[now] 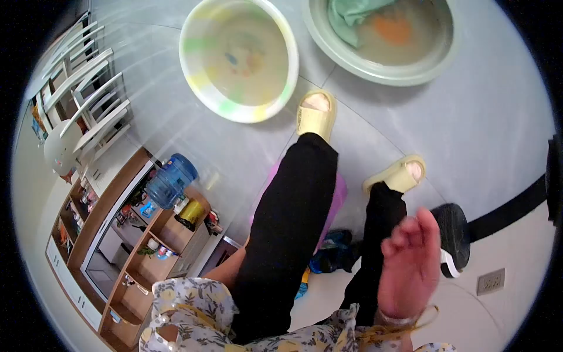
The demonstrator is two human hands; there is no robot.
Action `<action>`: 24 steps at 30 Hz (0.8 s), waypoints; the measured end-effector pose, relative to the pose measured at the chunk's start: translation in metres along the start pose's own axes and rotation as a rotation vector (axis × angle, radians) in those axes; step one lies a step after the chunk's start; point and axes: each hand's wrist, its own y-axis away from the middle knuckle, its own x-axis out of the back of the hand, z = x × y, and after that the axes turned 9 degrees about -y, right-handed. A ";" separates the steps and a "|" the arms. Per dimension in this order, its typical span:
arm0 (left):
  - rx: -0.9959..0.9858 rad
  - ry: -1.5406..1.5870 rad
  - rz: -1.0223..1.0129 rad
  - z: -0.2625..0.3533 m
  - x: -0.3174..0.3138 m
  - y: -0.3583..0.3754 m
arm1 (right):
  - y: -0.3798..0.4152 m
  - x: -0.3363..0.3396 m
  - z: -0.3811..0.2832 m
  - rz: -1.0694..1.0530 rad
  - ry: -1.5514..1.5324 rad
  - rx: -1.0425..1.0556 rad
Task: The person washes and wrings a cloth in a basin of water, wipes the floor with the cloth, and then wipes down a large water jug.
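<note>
My right hand [410, 264] is raised beside my right leg, palm showing and fingers loosely bent. It looks slightly blurred, and nothing is seen in it. Only a bit of my left forearm [227, 268] shows; the leg in black trousers [287, 229] hides the hand. Beyond my feet stands a white basin [193, 64] with green and yellow patches and cloudy water in it. A pale green basin [384, 75] sits to its right. In its murky water lie a mint-green cloth [346, 23] and something orange [392, 29].
Purple plastic [336, 202] shows behind my leg. On the right are a round black base [451, 237] with a black bar [507, 205] and a wall socket [491, 281]. A blue water jug [172, 180], wooden shelving [152, 267] and white chairs [88, 97] stand on the left.
</note>
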 end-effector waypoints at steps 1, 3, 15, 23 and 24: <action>0.014 -0.051 0.005 0.000 0.010 0.000 | 0.002 -0.005 -0.006 -0.014 -0.004 0.003; 0.053 -0.146 0.010 -0.003 0.029 -0.003 | 0.005 -0.014 -0.020 0.041 -0.116 0.029; -0.469 -0.833 0.391 0.145 0.114 -0.072 | 0.020 -0.037 -0.026 -0.213 -0.349 0.114; -0.824 -1.133 0.912 0.218 0.056 -0.108 | 0.060 -0.010 0.029 -0.418 -0.271 0.505; -0.888 -1.125 1.020 0.220 0.057 -0.124 | 0.063 -0.006 0.028 -0.399 -0.268 0.511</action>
